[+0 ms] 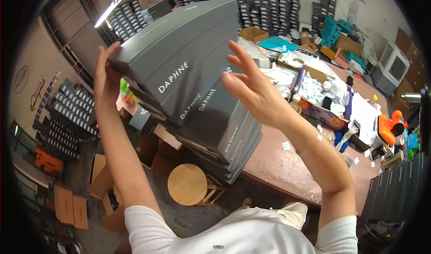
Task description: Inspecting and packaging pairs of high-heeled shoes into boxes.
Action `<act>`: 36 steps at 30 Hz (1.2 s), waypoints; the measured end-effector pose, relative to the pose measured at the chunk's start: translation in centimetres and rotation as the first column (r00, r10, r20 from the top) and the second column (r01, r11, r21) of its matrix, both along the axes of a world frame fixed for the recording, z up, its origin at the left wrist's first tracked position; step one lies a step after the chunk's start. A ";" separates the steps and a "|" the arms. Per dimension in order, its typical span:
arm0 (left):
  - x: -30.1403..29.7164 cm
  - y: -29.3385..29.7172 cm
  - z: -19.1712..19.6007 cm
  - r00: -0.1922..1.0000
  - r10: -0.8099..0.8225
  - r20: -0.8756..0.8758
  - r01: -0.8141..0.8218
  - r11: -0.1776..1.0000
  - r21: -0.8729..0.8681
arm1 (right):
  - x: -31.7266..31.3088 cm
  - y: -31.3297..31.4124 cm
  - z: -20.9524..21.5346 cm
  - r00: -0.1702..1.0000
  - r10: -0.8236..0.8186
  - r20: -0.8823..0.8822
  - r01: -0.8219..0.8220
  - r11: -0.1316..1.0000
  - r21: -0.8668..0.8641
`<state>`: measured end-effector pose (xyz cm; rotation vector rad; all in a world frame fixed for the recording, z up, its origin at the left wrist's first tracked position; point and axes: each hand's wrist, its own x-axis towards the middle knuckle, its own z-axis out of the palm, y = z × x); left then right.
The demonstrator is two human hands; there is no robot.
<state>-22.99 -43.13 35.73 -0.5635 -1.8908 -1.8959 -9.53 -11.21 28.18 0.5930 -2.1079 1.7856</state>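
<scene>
the left hand (105,76) presses flat on the top grey box (179,52), the right hand (251,85) is open beside it, and the leaning box stack (215,133) could slide off the tabletop (287,164).

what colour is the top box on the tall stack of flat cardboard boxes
Dark grey with white lettering, the top box shows best in the head view, the left hand against its end.

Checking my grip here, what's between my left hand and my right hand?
In the head view, the top grey box of the stack sits between your left hand and right hand.
</scene>
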 end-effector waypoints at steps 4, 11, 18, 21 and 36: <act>6.4 8.1 1.7 0.948 -0.207 -0.241 0.160 0.967 -0.199 | -3.6 0.7 2.5 0.980 0.154 0.123 -0.046 0.785 -0.618; 18.9 22.1 -11.1 0.714 -0.538 -0.449 0.297 0.813 -0.501 | 8.9 14.4 -10.8 0.949 0.205 0.241 0.048 0.661 -0.749; 22.2 28.5 -36.0 0.510 -0.577 0.638 0.730 0.682 0.032 | 23.2 14.5 -32.8 0.702 -0.095 0.705 0.627 0.553 -0.549; 21.8 32.2 -47.5 0.029 -0.498 0.867 0.462 0.776 0.430 | 24.3 15.4 -41.6 0.489 -0.348 0.800 0.793 0.559 -0.242; 15.4 30.9 -40.4 0.540 -0.477 0.693 0.684 0.729 -0.032 | 18.7 14.2 -32.7 0.465 -0.374 0.802 0.845 0.456 -0.277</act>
